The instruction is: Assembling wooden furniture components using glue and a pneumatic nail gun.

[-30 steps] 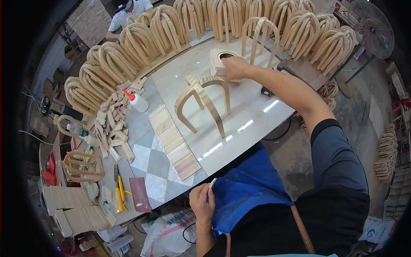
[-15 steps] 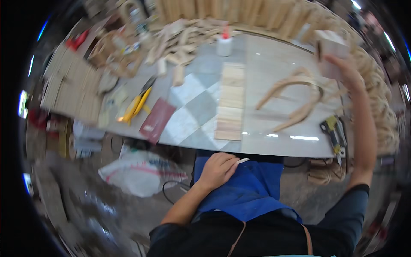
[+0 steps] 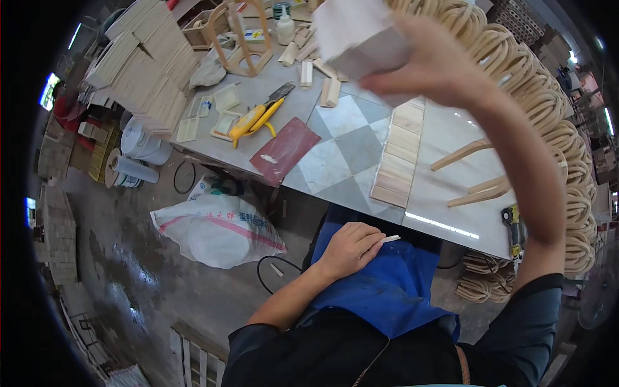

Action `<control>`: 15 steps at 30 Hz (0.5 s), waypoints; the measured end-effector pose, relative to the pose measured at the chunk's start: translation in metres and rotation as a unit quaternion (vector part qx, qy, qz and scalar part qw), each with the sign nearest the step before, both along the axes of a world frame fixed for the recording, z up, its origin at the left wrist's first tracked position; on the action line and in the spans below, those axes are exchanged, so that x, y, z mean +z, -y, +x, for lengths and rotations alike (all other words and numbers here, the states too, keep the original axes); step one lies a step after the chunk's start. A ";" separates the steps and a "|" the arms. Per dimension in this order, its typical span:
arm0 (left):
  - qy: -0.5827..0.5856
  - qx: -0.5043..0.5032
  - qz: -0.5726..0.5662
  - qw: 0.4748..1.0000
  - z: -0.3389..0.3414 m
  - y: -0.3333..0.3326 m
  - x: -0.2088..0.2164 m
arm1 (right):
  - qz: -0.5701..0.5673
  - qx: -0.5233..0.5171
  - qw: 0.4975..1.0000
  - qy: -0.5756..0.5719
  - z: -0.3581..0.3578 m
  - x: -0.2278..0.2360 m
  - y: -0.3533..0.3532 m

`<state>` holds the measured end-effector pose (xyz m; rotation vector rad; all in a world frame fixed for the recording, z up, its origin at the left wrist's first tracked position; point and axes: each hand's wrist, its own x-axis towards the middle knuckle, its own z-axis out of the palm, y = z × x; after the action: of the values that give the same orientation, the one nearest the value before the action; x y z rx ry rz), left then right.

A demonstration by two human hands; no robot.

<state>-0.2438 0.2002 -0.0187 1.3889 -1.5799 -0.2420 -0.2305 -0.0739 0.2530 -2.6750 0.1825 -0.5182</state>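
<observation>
- right hand (image 3: pixel 438 68) pinching a pale wood block (image 3: pixel 358 35) up high over the surface (image 3: pixel 451 213); loose fingertip grip, could drop onto the slat row (image 3: pixel 396 158)
- left hand (image 3: pixel 348 248) curled round a small stick (image 3: pixel 390 239) at the lap; easy to snap

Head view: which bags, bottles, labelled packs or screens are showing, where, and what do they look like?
Sack: floor left of the blue apron, white, slumped, pink stripe and print.
Glue bottle: far table edge, white, upright, nozzle top.
Small box: beside the bottle, yellowish label.
Screens: none clear.

Right hand (image 3: pixel 438 68) raised, left hand (image 3: pixel 351 248) curled low.
</observation>
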 end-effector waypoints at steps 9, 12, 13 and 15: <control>-0.013 0.057 0.017 0.998 0.020 -0.045 -0.007 | -0.218 0.068 0.956 -0.183 0.088 -0.201 -0.082; -0.022 0.074 0.023 0.997 0.027 -0.054 -0.015 | -0.203 0.063 0.955 -0.205 0.103 -0.222 -0.091; -0.028 0.075 0.024 0.997 0.028 -0.053 -0.020 | -0.202 0.055 0.959 -0.192 0.105 -0.224 -0.092; -0.040 0.066 0.028 0.997 0.028 -0.053 -0.028 | -0.198 0.032 0.965 -0.169 0.108 -0.229 -0.093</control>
<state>-0.2154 0.2533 -0.0471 1.5022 -1.4201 -0.2613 -0.1230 0.0193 0.0238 -3.1354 0.0943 -0.0737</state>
